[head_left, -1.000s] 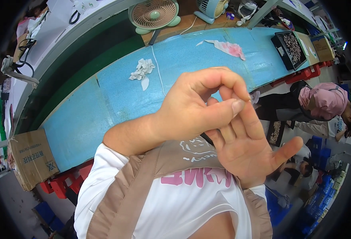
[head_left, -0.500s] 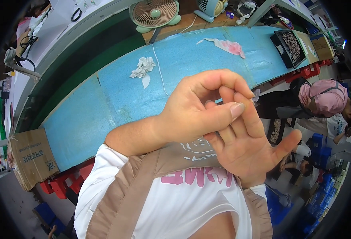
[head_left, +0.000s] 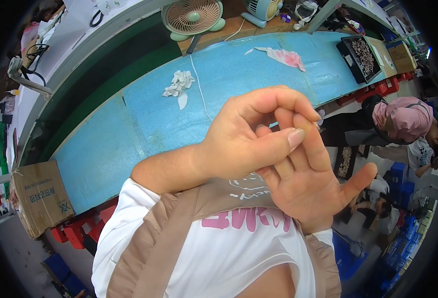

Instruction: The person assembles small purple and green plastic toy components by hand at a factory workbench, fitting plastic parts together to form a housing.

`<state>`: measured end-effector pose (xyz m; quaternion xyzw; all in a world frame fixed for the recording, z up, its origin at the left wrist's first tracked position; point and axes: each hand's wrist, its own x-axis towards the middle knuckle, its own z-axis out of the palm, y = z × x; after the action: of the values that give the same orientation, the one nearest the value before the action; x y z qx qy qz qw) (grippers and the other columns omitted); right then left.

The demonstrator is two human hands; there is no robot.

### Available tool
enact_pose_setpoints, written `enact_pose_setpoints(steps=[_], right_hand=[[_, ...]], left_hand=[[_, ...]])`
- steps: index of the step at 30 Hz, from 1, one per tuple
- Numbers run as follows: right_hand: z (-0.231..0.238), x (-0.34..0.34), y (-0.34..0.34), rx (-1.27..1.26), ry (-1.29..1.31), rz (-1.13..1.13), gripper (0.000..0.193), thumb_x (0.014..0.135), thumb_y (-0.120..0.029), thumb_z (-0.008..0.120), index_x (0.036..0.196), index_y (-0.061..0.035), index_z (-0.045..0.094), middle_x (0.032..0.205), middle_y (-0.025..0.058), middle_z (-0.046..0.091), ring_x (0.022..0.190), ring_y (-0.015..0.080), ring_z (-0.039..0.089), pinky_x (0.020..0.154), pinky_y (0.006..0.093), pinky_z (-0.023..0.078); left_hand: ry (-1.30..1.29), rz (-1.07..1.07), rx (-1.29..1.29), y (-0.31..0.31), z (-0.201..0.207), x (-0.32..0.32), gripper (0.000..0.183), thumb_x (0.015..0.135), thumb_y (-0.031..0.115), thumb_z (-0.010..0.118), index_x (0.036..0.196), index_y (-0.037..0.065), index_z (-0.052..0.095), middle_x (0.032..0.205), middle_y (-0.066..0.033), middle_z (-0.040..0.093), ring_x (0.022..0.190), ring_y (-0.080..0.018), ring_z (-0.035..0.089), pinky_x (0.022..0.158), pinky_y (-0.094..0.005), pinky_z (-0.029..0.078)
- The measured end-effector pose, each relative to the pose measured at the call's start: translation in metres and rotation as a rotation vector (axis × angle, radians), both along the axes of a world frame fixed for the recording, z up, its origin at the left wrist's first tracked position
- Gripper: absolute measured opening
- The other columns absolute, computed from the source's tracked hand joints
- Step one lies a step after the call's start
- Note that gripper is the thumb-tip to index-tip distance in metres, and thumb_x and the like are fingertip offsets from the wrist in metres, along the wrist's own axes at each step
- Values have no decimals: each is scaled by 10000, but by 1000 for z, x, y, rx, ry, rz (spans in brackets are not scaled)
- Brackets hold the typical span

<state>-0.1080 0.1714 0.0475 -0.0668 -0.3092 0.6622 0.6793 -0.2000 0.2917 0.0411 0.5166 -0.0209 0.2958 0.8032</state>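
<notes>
Both hands are raised in front of my chest, above the near edge of the blue-topped table (head_left: 144,124). My left hand (head_left: 251,136) reaches across from the left, closed in a pinch, with thumb and curled fingers around the fingertips of my right hand. Palm toward me, my right hand (head_left: 306,191) has its thumb stretched out to the side and its fingers extended up into the left hand's grip. The ends of some right fingers are hidden behind the left thumb and fingers. No separate object shows in either hand.
Crumpled white tissue (head_left: 179,85), a white cord (head_left: 199,87) and a pink-stained cloth (head_left: 286,58) lie on the table. A black tray of small pieces (head_left: 345,51) stands far right; fans (head_left: 193,21) stand behind, a cardboard box (head_left: 42,193) at left. Another person (head_left: 402,119) bends over at right.
</notes>
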Motion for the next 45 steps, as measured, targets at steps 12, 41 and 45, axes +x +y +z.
enact_pose_setpoints(steps=[12,41,45], right_hand=[[-7,-2,1,83,-34,1,988,756,-753,208,1370,-34,-80,1418,152,-205,1309,312,-190,1040,436,-119],[-10,-10,0,123,-63,-58,992,755,-755,197,1374,-16,-37,1422,175,-174,1316,317,-160,1043,423,-120],[-11,-9,2,154,-75,-42,997,753,-757,196,1373,-13,-39,1421,177,-174,1316,320,-159,1044,423,-117]], left_hand=[[-13,85,102,-1,-4,-1,152,781,74,525,930,44,526,898,-67,520,870,-171,504,864,-379,406],[-33,119,144,-4,-7,-2,159,779,101,528,925,39,521,879,-87,518,840,-181,511,875,-407,409],[-42,135,153,-4,-8,-3,153,783,114,532,918,42,520,873,-85,517,836,-180,509,866,-405,413]])
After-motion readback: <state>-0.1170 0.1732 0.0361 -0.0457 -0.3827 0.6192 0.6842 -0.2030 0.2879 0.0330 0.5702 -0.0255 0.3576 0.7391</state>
